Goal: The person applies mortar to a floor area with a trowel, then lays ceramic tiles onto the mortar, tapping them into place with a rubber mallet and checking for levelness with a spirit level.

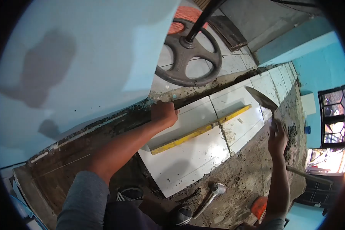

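Observation:
My right hand (278, 138) is wrapped round the handle of a trowel (261, 99), its blade over the far right edge of the white tiles. At the left edge of the nearest white tile (180, 168), beside a dark gap, my left hand (165, 114) is closed in a fist. Whether anything is inside that fist is hidden. Between my hands a yellow spirit level (188, 140) lies across two tiles and their joint. Grey smears and crumbs of mortar mark the tile surfaces.
A hammer (217, 188) lies on the rough mortar floor between my shoes and an orange object (259, 207). Beyond the gap stands a round spoked metal base (186, 53) with a black pole. A light blue wall (96, 50) rises at left. A barred window (335, 115) is at right.

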`<state>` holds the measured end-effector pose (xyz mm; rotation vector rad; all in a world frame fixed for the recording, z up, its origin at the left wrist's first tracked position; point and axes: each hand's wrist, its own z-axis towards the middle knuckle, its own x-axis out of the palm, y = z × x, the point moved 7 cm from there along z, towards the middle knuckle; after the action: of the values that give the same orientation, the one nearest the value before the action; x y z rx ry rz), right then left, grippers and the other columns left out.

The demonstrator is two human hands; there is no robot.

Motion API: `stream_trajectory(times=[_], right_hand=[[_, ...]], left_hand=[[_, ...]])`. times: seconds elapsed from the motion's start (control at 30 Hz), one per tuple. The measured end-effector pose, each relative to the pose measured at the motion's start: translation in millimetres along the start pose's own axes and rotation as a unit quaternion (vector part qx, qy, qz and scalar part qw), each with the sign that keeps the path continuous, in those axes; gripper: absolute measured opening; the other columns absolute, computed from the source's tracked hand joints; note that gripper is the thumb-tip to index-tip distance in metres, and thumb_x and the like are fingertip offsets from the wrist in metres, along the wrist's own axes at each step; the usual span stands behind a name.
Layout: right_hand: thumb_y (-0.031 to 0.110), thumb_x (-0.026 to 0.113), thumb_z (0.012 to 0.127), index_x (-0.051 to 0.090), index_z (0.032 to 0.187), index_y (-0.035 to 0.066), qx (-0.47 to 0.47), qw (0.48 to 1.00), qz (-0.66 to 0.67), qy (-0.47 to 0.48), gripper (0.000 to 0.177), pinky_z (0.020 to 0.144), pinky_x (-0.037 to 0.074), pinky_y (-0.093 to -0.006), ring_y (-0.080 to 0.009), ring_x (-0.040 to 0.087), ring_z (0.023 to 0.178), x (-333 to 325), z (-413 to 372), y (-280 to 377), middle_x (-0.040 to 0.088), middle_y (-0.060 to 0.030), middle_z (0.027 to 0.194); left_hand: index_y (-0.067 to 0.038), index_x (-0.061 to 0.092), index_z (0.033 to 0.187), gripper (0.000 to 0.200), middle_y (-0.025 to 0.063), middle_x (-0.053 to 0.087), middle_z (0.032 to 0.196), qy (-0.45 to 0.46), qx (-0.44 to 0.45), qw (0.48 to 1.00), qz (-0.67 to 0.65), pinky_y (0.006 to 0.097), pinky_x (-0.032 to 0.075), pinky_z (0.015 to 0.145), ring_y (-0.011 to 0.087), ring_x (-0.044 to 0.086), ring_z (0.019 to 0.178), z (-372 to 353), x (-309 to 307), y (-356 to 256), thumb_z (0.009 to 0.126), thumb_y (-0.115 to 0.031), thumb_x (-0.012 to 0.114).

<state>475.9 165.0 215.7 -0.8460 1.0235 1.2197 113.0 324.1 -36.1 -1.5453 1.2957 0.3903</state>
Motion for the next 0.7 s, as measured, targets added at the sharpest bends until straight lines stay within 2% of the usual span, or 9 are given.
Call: stream_trajectory(times=[0.13, 0.23, 0.33, 0.4, 0.47, 0.53, 0.57, 0.67, 0.7], right_hand=[[0.005, 0.064, 0.093, 0.064, 0.124, 0.002, 0.246, 0.959, 0.121, 0.067, 0.031, 0.089, 0.052, -0.0402, -0.0295, 0.067, 0.100, -10.6, -152.8, -95.7, 0.068, -0.0179, 0.109], [0.005, 0.066, 0.089, 0.063, 0.115, -0.002, 0.350, 0.918, 0.157, 0.105, 0.026, 0.082, 0.050, -0.0370, -0.0208, 0.061, 0.086, -9.0, -277.6, -109.3, 0.065, -0.0120, 0.096], [0.008, 0.066, 0.089, 0.064, 0.108, -0.003, 0.418, 0.880, 0.180, 0.138, 0.022, 0.078, 0.048, -0.0367, -0.0189, 0.055, 0.082, 19.7, -405.6, -127.9, 0.061, -0.0049, 0.091], [0.009, 0.065, 0.088, 0.064, 0.107, -0.002, 0.593, 0.733, 0.311, 0.122, 0.022, 0.076, 0.046, -0.0377, -0.0198, 0.055, 0.083, 29.7, -454.5, -107.9, 0.061, -0.0044, 0.093], [0.009, 0.064, 0.085, 0.065, 0.107, -0.002, 0.653, 0.683, 0.326, 0.042, 0.024, 0.073, 0.046, -0.0397, -0.0213, 0.056, 0.083, 69.5, -522.4, -108.1, 0.062, -0.0063, 0.090], [0.010, 0.063, 0.085, 0.066, 0.108, -0.002, 0.704, 0.597, 0.384, 0.024, 0.027, 0.072, 0.047, -0.0401, -0.0222, 0.057, 0.083, 95.3, -558.3, -112.1, 0.063, -0.0074, 0.090], [0.014, 0.061, 0.084, 0.067, 0.110, -0.002, 0.684, 0.620, 0.377, 0.073, 0.030, 0.073, 0.048, -0.0422, -0.0239, 0.057, 0.083, 110.5, -572.9, -125.3, 0.063, -0.0107, 0.093], [0.012, 0.061, 0.083, 0.065, 0.099, -0.005, 0.743, 0.503, 0.433, -0.090, 0.023, 0.059, 0.046, -0.0453, -0.0289, 0.056, 0.070, 119.8, -559.5, -133.7, 0.061, -0.0150, 0.086], [0.012, 0.061, 0.083, 0.064, 0.099, -0.004, 0.736, 0.508, 0.439, -0.079, 0.023, 0.058, 0.046, -0.0451, -0.0279, 0.055, 0.069, 123.8, -547.2, -135.8, 0.059, -0.0141, 0.084]], left_hand=[[-0.009, 0.072, 0.103, 0.037, 0.0153, 0.071, 0.106, -0.033, 0.022, 0.999, 0.016, 0.0537, 0.048, 0.092, 0.0356, 0.062, 0.113, 5.3, 2.8, 3.6, 0.096, -0.044, 0.067], [-0.008, 0.070, 0.107, 0.037, 0.0148, 0.075, 0.098, -0.170, 0.083, 0.981, 0.039, 0.0478, 0.055, 0.084, 0.0345, 0.072, 0.094, -4.4, -8.0, -0.3, 0.091, -0.042, 0.074], [-0.008, 0.069, 0.109, 0.037, 0.0154, 0.074, 0.098, -0.249, 0.181, 0.951, 0.024, 0.0489, 0.054, 0.083, 0.0363, 0.070, 0.094, -27.4, -30.0, -1.8, 0.092, -0.040, 0.074], [-0.006, 0.065, 0.103, 0.029, 0.0145, 0.069, 0.092, -0.204, 0.121, 0.967, -0.096, 0.0429, 0.053, 0.077, 0.0301, 0.067, 0.086, -65.3, -24.6, 18.9, 0.093, -0.032, 0.074], [-0.005, 0.060, 0.099, 0.029, 0.0105, 0.059, 0.084, -0.219, 0.139, 0.942, -0.212, 0.0374, 0.048, 0.072, 0.0247, 0.059, 0.076, -114.0, -6.8, 58.0, 0.091, -0.027, 0.077], [-0.003, 0.058, 0.108, 0.033, 0.0053, 0.055, 0.089, -0.144, 0.047, 0.932, -0.330, 0.0359, 0.047, 0.075, 0.0185, 0.054, 0.081, -150.8, 44.0, 112.7, 0.092, -0.027, 0.076], [0.000, 0.058, 0.119, 0.041, 0.0077, 0.061, 0.102, -0.111, -0.035, 0.939, -0.324, 0.0350, 0.048, 0.083, 0.0191, 0.058, 0.093, -172.0, 53.5, 129.3, 0.092, -0.026, 0.075], [0.002, 0.056, 0.137, 0.056, 0.0091, 0.063, 0.116, -0.061, -0.260, 0.858, -0.440, 0.0361, 0.047, 0.091, 0.0194, 0.059, 0.105, -213.5, 66.7, 154.6, 0.094, -0.028, 0.074], [0.003, 0.054, 0.139, 0.058, 0.0107, 0.063, 0.120, -0.055, -0.237, 0.858, -0.452, 0.0368, 0.047, 0.092, 0.0210, 0.059, 0.108, -213.8, 56.1, 148.5, 0.094, -0.029, 0.073]])
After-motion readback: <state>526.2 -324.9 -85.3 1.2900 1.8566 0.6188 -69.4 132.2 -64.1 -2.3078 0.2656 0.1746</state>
